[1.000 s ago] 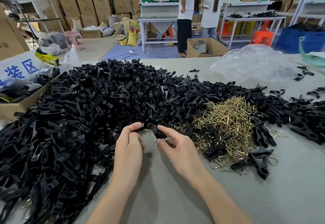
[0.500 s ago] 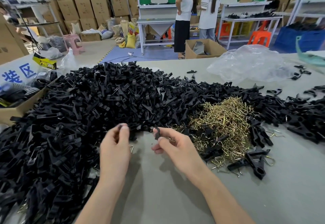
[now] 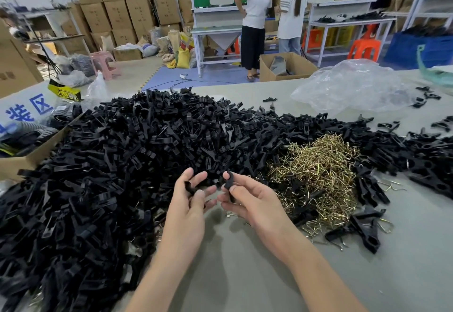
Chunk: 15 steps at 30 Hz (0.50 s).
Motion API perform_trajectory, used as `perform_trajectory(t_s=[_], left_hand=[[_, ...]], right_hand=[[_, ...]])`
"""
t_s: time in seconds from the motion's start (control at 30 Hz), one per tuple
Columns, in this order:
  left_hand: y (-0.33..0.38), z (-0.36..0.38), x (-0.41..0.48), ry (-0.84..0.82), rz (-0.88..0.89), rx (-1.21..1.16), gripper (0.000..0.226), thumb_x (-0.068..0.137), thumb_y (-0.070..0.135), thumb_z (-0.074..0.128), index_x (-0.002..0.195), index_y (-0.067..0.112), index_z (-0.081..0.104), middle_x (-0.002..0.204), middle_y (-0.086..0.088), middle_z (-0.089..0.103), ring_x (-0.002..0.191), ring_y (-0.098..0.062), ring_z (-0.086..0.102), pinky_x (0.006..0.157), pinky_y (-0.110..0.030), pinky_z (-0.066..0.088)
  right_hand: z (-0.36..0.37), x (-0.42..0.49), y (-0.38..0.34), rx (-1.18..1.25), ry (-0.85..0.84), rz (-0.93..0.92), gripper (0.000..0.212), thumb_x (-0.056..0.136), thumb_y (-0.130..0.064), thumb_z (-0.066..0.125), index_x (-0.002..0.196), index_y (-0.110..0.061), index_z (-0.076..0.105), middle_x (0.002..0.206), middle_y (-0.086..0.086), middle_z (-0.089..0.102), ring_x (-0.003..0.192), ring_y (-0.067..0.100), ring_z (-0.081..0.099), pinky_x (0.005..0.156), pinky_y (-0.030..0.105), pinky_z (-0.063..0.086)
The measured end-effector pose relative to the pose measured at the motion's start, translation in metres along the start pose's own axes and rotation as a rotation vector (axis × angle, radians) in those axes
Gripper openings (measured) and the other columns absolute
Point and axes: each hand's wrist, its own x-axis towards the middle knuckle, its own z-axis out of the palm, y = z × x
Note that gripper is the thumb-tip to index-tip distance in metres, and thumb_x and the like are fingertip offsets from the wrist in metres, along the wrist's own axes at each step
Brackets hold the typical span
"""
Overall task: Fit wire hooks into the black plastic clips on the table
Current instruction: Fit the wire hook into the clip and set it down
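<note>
A huge heap of black plastic clips (image 3: 127,164) covers the left and middle of the grey table (image 3: 269,275). To its right lies a pile of brass-coloured wire hooks (image 3: 316,172). My right hand (image 3: 250,201) pinches one black clip (image 3: 229,183) upright between thumb and fingers, just in front of the heap. My left hand (image 3: 188,203) is beside it, thumb and fingers curled around a second black clip piece (image 3: 189,187). The two hands are a few centimetres apart above the bare table.
Several assembled clips (image 3: 362,228) lie at the right of the hook pile. A crumpled clear plastic bag (image 3: 353,86) sits at the back right. An open cardboard box (image 3: 14,162) stands at the left table edge. Two people (image 3: 269,17) stand at benches beyond.
Both hands lifted slightly and drew closer together. My right hand turned its clip upright, and my left hand now shows a clip piece between its fingers.
</note>
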Motion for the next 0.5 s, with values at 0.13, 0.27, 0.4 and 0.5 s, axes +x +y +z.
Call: perform_trajectory(t_s=[0.13,0.27,0.4,0.5], left_hand=[[0.0012,0.0028,-0.0013,-0.026,-0.004,-0.002,0.048,0.105,0.007,0.043,0.143,0.036,0.041,0.109,0.003,0.064,0.097,-0.003,0.07,0.077,-0.008,0.051],[0.0042,0.0051,-0.0047,-0.001,0.014,-0.03,0.035,0.1,0.012,0.057,0.125,0.036,0.055,0.102,0.017,0.072,0.091,-0.008,0.073,0.075,-0.012,0.053],[0.0031,0.0073,-0.0055,0.049,0.035,-0.061,0.025,0.095,0.013,0.065,0.112,0.032,0.064,0.103,0.011,0.075,0.092,-0.005,0.071,0.076,-0.013,0.053],[0.0055,0.0093,-0.0062,0.016,0.053,-0.042,0.033,0.096,0.007,0.062,0.109,0.037,0.065,0.104,0.024,0.072,0.101,0.005,0.066,0.081,-0.006,0.048]], right_hand=[[-0.0008,0.0005,0.0002,-0.033,0.006,-0.006,0.03,0.101,-0.007,0.055,0.119,-0.024,0.072,0.104,-0.002,0.076,0.104,0.015,0.072,0.087,0.024,0.057],[-0.0004,-0.0004,0.0002,-0.067,-0.003,-0.027,0.033,0.101,-0.006,0.056,0.127,-0.024,0.066,0.113,0.001,0.075,0.106,0.016,0.071,0.089,0.025,0.056],[-0.001,-0.0021,0.0004,-0.081,0.004,-0.051,0.034,0.098,-0.004,0.06,0.124,-0.025,0.066,0.11,0.003,0.075,0.105,0.019,0.072,0.09,0.027,0.056],[0.0003,-0.0043,-0.0009,-0.121,-0.004,-0.064,0.036,0.098,-0.003,0.061,0.125,-0.026,0.065,0.108,0.003,0.076,0.103,0.019,0.072,0.089,0.027,0.057]])
